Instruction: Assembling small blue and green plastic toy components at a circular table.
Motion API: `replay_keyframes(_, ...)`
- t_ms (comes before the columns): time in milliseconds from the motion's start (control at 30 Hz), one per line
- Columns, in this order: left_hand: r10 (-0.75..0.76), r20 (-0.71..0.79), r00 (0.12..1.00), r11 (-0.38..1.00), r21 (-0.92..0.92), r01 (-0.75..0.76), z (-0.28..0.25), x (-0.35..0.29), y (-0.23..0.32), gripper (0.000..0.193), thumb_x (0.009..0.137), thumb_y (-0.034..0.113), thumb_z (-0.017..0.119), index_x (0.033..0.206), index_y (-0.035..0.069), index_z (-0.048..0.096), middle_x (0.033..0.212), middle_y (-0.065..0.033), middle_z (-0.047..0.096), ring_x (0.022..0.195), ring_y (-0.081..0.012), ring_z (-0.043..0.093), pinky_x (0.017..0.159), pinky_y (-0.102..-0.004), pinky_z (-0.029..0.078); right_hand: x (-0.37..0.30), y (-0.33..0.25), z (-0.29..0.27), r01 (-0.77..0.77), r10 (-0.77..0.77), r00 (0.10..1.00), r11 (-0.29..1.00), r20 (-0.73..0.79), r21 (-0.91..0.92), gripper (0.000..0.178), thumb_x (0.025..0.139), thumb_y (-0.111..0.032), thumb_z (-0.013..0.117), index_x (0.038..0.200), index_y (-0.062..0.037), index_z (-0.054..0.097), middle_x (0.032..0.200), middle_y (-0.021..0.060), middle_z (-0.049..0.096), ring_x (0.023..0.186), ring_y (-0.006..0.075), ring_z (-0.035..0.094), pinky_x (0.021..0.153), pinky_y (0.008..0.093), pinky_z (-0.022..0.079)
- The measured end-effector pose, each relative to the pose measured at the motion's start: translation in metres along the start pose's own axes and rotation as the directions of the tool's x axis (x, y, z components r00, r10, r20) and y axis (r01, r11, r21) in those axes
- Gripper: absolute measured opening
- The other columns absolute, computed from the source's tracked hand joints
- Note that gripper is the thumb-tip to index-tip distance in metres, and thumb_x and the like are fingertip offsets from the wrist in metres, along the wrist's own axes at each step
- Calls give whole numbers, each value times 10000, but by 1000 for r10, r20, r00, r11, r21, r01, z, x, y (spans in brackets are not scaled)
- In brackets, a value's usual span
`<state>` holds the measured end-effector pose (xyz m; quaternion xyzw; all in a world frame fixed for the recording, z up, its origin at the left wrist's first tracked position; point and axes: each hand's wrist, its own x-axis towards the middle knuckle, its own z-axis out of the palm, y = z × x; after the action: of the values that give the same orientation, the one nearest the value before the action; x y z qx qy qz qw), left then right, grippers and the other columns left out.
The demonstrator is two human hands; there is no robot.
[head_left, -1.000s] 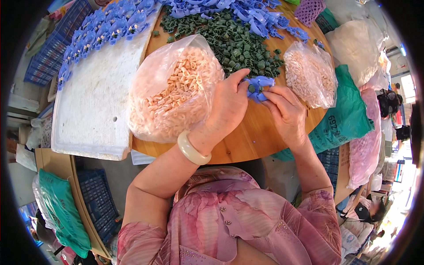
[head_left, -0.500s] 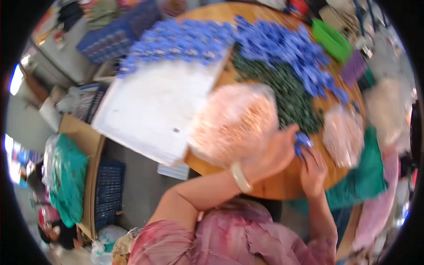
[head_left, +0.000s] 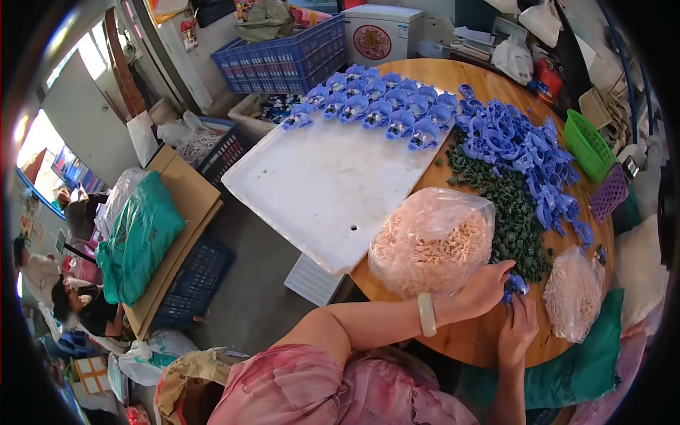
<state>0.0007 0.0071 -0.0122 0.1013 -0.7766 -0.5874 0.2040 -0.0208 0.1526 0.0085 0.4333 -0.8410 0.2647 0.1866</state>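
A small blue artificial flower piece [head_left: 517,284] is at the fingertips of my right hand [head_left: 519,329], low on the round wooden table [head_left: 453,347]. My left hand [head_left: 485,289] is bent close beside it, fingers drawn together; what they hold is hidden. Against my left wrist sits a clear bag of small peach-coloured pieces [head_left: 433,241]. Beyond my hands lies a heap of dark green plastic pieces [head_left: 513,234], bordered by a pile of loose blue petals [head_left: 520,142]. On a white board [head_left: 319,184], rows of blue flowers [head_left: 379,112] stand along the far edge.
Right of my hands lies a smaller bag of pale pieces [head_left: 572,294]. A green basket [head_left: 589,145] and a purple mesh basket [head_left: 609,193] are at the table's right edge. To the left are cardboard [head_left: 180,212], a green sack [head_left: 145,237] and blue crates [head_left: 195,283].
The view has shifted, so the table and board appear lower and further right, and the picture is sharper. My hands stay together around the blue flower piece.
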Motion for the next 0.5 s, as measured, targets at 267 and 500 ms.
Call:
replay_keyframes(267, 48, -1, 999, 991, -123, -47, -3, 2, 2, 320, 871, 10, 478, 1188, 2, 516, 891, -243, 609, 783, -349, 602, 683, -386, 465, 9, -10, -15, 27, -29, 998, 998, -48, -61, 251, 780, 40, 595, 1027, 3, 601, 1017, 143, 560, 901, 323, 565, 741, 377, 469)
replay_keyframes(500, 79, 26, 997, 983, -168, -73, -16, 1, 26, 338, 872, 18, 484, 1211, 13, 495, 935, -236, 606, 828, -356, 598, 710, -395, 462, 14, 35, -26, -128, 197, 912, 970, -359, 205, 248, 889, -39, 507, 1128, -1, 561, 1077, 108, 566, 842, 161, 524, 594, 257, 408)
